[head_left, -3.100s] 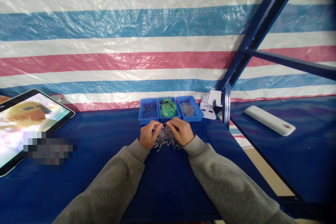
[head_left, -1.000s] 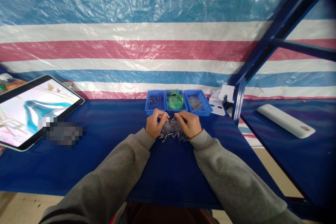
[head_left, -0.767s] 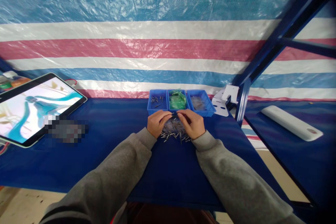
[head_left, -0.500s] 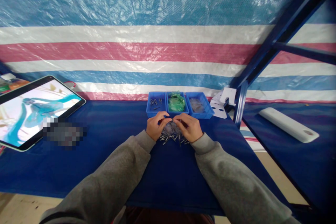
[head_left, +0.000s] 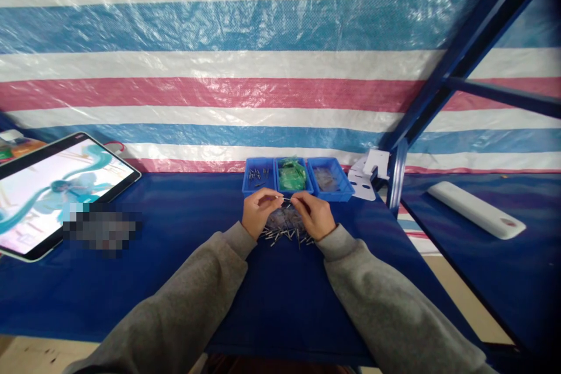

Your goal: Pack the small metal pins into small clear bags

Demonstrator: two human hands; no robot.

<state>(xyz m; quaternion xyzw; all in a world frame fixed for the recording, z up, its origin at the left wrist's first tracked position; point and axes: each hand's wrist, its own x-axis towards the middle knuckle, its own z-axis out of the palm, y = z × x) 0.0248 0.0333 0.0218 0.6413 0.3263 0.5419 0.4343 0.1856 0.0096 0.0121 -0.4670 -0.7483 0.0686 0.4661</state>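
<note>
My left hand (head_left: 259, 210) and my right hand (head_left: 316, 214) are raised over the table, thumbs and fingertips pinched. Between them runs a thin metal pin (head_left: 287, 199), one end in each pinch. Beneath the hands lies a loose heap of slim dark and silvery metal pins (head_left: 275, 236), with clear plastic (head_left: 280, 219) among or behind them. Just beyond my fingers stand three blue bins in a row: the left bin (head_left: 259, 191) holds several small metal pieces, the middle one a green plastic bag (head_left: 293, 176), the right bin (head_left: 339, 194) clear plastic bags or pieces.
A tablet (head_left: 56, 190) with a lit screen leans at the left, a blurred-out patch beside it. White cut-out pieces (head_left: 363, 181) lie right of the bins, by a blue metal frame post (head_left: 397, 178). A long white device (head_left: 477, 210) rests on the table at the right.
My fingertips have drawn slightly apart, and more of the pin shows between them. The whole view has shifted a little, with things sitting lower in the picture.
</note>
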